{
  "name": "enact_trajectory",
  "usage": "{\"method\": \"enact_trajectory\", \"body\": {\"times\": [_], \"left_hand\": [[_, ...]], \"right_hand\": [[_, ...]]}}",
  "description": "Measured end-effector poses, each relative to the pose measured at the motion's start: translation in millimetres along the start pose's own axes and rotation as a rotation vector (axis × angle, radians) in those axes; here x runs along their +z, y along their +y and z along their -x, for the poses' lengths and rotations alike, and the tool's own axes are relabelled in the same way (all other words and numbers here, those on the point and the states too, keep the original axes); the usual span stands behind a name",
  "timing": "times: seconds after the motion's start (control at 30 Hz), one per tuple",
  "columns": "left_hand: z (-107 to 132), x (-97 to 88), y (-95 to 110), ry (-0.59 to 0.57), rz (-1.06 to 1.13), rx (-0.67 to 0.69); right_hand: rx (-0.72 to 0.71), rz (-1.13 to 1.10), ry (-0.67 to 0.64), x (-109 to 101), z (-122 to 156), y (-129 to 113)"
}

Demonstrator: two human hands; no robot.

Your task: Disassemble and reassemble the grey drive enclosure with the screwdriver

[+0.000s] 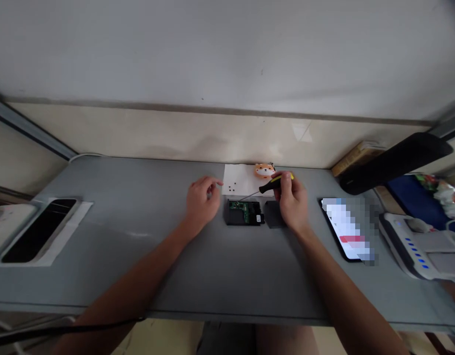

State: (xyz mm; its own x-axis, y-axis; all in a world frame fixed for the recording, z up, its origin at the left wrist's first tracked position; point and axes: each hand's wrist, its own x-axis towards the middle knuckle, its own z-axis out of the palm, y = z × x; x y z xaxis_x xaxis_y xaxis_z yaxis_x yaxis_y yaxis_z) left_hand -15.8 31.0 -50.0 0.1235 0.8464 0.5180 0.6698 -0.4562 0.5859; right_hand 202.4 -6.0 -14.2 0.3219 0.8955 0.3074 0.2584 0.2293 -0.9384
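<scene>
A black-and-yellow screwdriver (pixel 271 185) is in my right hand (pixel 293 201), its handle between thumb and fingers. Its thin shaft slants down to the left, the tip at a green circuit board (pixel 246 212). That board sits in an opened black casing (pixel 236 217) lying flat on the table. Partly under my right hand lies a flat dark cover (pixel 273 215). My left hand (pixel 202 201) hovers or rests left of the casing, loosely curled, index finger stretched toward a white paper (pixel 246 181), holding nothing visible. Several tiny dark screws (pixel 232 187) are on the paper.
An orange-and-white animal-face trinket (pixel 265 170) sits on the paper's back edge. To the right are a lit phone (pixel 344 229), a power strip (pixel 412 246) and a black cylinder (pixel 394 162). A dark phone (pixel 40 230) lies at left on the grey table (pixel 138 207).
</scene>
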Motion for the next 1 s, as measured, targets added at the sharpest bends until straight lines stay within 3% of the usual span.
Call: {"method": "enact_trajectory", "body": {"times": [0.1, 0.33, 0.57, 0.8, 1.0], "left_hand": [[1, 0.6, -1, -0.032, -0.032, 0.035], [6, 3.3, 3, -0.241, -0.005, 0.113], [3, 2.8, 0, -0.342, 0.006, 0.142], [3, 5.8, -3, -0.403, 0.007, 0.158], [3, 6.9, -3, -0.403, 0.017, 0.195]], "right_hand": [[-0.024, 0.039, -0.02, 3, 4, 4], [-0.032, 0.037, -0.013, 4, 3, 8], [-0.049, 0.051, -0.064, 5, 6, 7], [-0.063, 0.061, -0.088, 5, 8, 6], [-0.139, 0.144, -0.153, 11, 9, -13]]}}
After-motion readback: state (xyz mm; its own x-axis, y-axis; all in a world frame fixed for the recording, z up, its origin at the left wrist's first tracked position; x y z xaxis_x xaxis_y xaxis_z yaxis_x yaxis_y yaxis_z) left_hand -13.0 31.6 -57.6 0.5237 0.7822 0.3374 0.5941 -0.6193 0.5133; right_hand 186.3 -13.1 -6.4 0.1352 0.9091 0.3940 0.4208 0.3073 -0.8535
